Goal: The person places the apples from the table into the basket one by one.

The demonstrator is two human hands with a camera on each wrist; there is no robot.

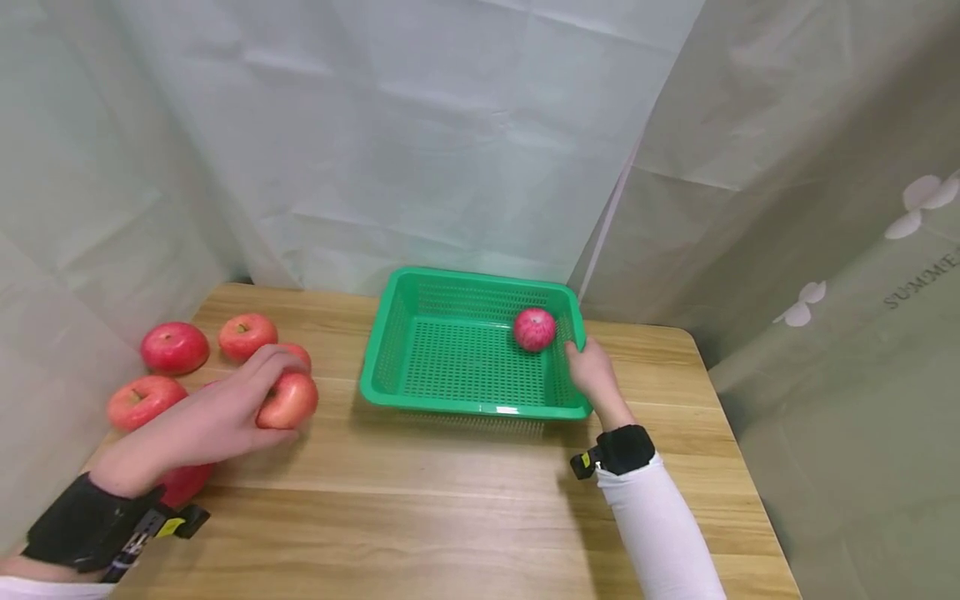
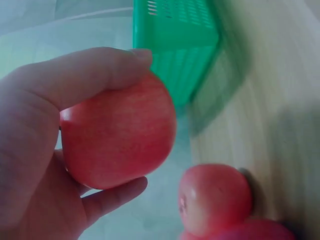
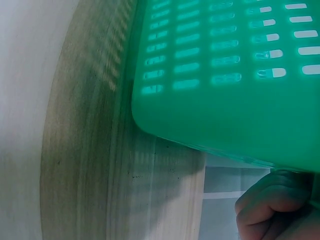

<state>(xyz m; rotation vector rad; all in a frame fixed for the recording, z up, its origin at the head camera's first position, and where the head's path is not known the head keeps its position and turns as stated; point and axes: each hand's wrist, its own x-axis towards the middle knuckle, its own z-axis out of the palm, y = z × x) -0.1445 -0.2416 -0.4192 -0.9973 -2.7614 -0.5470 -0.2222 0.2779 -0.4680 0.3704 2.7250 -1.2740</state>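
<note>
My left hand (image 1: pixel 232 408) grips a red apple (image 1: pixel 291 402) between thumb and fingers, above the left side of the table. In the left wrist view this apple (image 2: pixel 120 132) fills the grasp, the thumb over one side and fingertips on the other. My right hand (image 1: pixel 592 371) holds the right rim of a green plastic basket (image 1: pixel 386 333), thumb over the edge; in the right wrist view its curled fingers (image 3: pixel 275 202) show beneath the rim. One striped red apple (image 1: pixel 535 330) lies inside the basket near its right end.
Several apples lie at the table's left, among them a dark red apple (image 1: pixel 175 347), a lighter apple (image 1: pixel 247 336) and another (image 1: pixel 146 402); some are partly hidden by my left hand. Pale curtains (image 1: pixel 450 150) hang around the wooden table (image 1: pixel 450 500).
</note>
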